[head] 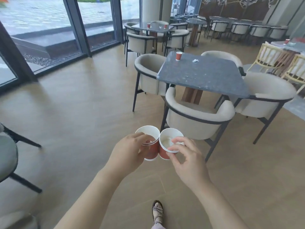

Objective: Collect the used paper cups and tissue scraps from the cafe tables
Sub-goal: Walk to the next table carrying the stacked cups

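The two paper cups in hand stand side by side with their walls touching. The left cup sits inside the curled fingers of the left hand, which wrap its red wall with the fingertips up at the rim. The right cup hangs from a pinch: thumb and forefinger of the right hand close on its near lip, and the other fingers fan loosely open just beside it. Something pale lies inside the right cup (a tissue, perhaps; too blurred to tell).

This looks like the carrying step between tables, with both hands full. The next move probably calls for nesting one cup into the other. The pinched cup would have to rise above the other's mouth, line up squarely and drop in, leaving one hand free.

That free hand is needed ahead. Another cup and a tissue scrap sit near the far edge of the grey table, well beyond the fingertips and past a cream chair. More cups wait on a farther table.
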`<action>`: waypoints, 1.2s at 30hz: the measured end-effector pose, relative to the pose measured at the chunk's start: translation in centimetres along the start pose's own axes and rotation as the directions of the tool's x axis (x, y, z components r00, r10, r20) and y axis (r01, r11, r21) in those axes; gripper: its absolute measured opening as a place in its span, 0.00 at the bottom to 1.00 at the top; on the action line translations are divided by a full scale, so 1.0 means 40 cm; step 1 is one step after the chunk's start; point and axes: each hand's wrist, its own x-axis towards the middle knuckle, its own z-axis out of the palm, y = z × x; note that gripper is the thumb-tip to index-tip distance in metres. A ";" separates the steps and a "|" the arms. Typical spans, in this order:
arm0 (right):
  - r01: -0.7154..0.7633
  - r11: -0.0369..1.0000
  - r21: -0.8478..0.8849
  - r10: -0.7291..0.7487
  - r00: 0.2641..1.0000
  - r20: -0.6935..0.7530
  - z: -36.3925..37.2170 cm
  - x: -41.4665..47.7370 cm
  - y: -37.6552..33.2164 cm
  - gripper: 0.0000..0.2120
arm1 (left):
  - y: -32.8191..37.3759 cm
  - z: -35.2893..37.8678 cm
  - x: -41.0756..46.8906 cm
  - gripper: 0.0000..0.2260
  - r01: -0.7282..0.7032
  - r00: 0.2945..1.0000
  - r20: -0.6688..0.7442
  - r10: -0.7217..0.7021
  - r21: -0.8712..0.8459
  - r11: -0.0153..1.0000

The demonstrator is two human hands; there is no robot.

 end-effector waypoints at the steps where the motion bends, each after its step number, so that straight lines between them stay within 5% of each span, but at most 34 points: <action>1: 0.006 1.000 0.006 -0.006 1.000 0.003 0.020 0.054 0.029 0.07 | -0.021 0.008 0.057 0.13 0.003 1.000 0.000 -0.003 0.003 1.000; 11: 0.096 0.992 0.083 -0.103 0.992 0.077 0.228 0.601 0.230 0.05 | -0.240 -0.006 0.554 0.13 0.115 0.991 -0.075 -0.113 0.021 0.993; 19: 0.159 0.971 0.180 -0.199 0.953 0.227 0.566 0.950 0.268 0.06 | -0.569 -0.062 0.794 0.15 0.274 0.953 -0.139 -0.270 0.014 0.962; 36: 0.105 0.973 0.203 -0.157 0.953 0.258 1.118 1.680 0.256 0.07 | -1.206 -0.310 1.442 0.15 0.279 0.955 -0.094 -0.280 -0.022 0.960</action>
